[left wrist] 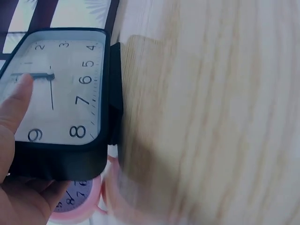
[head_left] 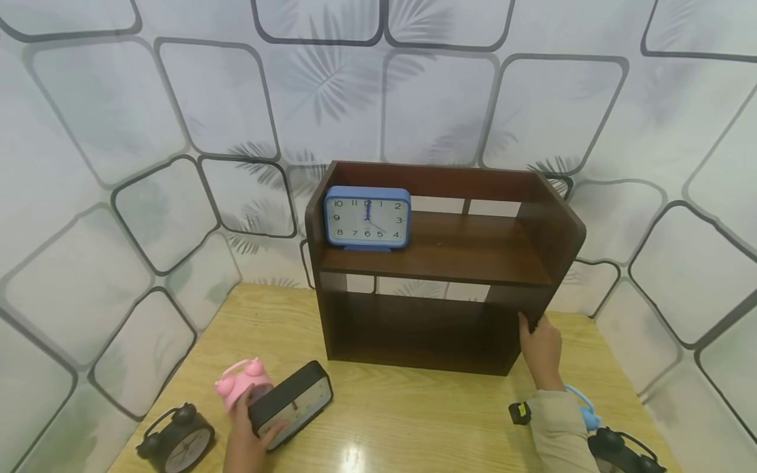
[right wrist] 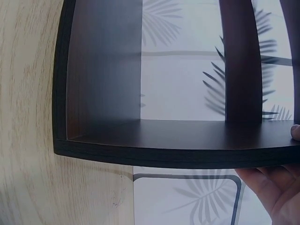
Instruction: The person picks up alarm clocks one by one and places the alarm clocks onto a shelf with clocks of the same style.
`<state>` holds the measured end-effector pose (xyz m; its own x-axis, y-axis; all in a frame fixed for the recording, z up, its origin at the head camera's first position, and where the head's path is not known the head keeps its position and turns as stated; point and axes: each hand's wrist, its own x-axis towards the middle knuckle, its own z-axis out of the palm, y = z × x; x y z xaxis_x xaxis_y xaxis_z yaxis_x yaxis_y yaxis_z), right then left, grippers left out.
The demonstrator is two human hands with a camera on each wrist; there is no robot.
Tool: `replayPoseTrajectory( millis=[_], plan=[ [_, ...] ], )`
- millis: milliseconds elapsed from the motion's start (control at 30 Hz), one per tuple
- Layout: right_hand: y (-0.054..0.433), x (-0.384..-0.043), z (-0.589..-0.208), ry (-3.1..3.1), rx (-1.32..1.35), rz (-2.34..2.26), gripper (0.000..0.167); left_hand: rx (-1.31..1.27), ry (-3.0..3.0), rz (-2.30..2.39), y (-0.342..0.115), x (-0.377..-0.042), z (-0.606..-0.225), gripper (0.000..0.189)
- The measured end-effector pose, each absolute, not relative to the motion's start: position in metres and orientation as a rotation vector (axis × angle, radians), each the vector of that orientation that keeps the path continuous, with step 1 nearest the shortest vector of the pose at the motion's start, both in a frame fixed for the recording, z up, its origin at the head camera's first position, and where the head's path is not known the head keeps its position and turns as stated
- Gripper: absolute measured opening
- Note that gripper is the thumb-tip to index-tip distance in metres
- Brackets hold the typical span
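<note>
My left hand grips a black rectangular alarm clock by one end, thumb across its white face. In the head view the clock is tilted above the table's left part, close to a pink twin-bell alarm clock. My right hand holds the right side panel of a dark brown two-tier shelf; in the right wrist view the fingers lie on the panel's outer side and the thumb tip shows at its inner side. On the upper tier's left end stands a blue rectangular clock.
A black twin-bell alarm clock stands at the front left of the wooden table. Near my right forearm are a light blue clock, partly hidden, and another black twin-bell clock. Patterned walls rise behind and at both sides.
</note>
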<state>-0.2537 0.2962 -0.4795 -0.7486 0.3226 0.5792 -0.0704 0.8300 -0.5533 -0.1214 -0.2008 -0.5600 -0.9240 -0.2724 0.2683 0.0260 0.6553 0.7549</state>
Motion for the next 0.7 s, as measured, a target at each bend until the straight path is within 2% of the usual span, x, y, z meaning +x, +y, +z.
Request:
replayPoseTrajectory(
  millis=[400,700],
  plan=[
    [0.2976,-0.2548,-0.4824,-2.288,-0.161,0.723,0.028,0.087,-2.524,-1.201,-0.2064,-0.1168,-0.5678,0.086],
    [0.2962,-0.2539,-0.4802,-2.315,-0.179,0.731,0.03,0.255,-2.655,-1.362,-0.209,-0.1152,-0.5659,0.088]
  ],
)
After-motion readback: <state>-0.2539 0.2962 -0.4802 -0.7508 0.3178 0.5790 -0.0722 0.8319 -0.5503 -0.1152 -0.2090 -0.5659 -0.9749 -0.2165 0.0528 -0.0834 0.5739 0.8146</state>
